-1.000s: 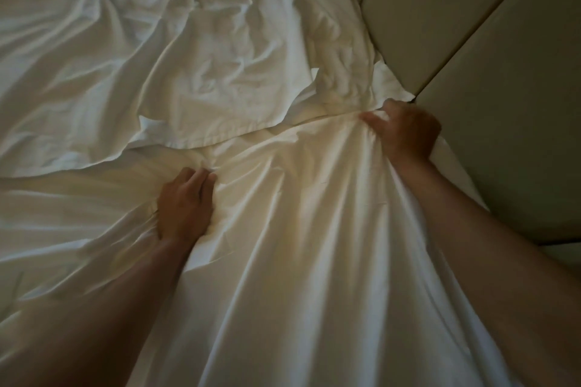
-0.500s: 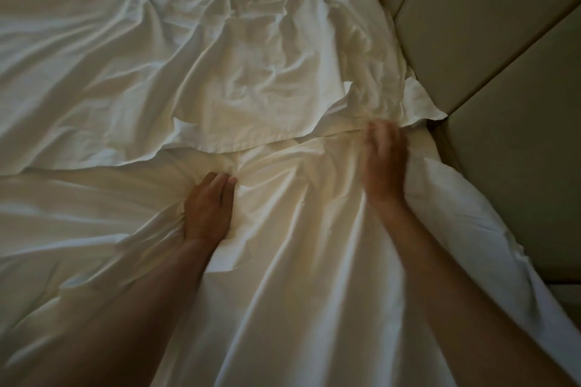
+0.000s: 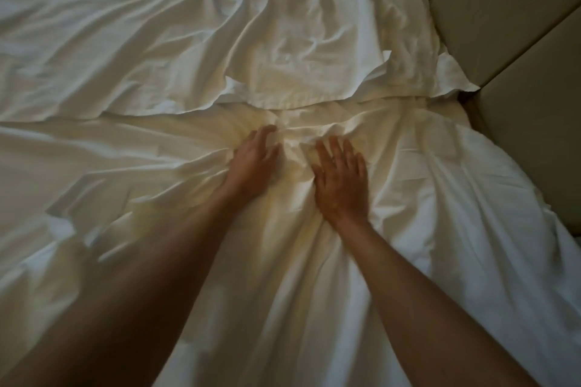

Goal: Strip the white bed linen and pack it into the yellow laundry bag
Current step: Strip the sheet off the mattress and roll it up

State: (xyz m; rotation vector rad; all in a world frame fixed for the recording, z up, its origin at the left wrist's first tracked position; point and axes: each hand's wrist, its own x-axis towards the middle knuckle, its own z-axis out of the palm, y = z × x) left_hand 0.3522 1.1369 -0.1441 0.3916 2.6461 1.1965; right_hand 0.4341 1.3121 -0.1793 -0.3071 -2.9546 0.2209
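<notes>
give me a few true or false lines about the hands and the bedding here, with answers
1. Both hands rest on the white sheet. True.
2. The right hand lies with its fingers spread. True.
3. The yellow laundry bag lies beside the left hand. False: no bag is in view.
4. The sheet is smooth and flat. False: it is bunched into folds around the hands.
5. A crumpled pillowcase lies beyond the hands. True.

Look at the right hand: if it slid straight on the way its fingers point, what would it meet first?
The right hand would probably first meet the bunched fold of white sheet just beyond its fingertips, then the pillowcase edge; depth is hard to judge.
</notes>
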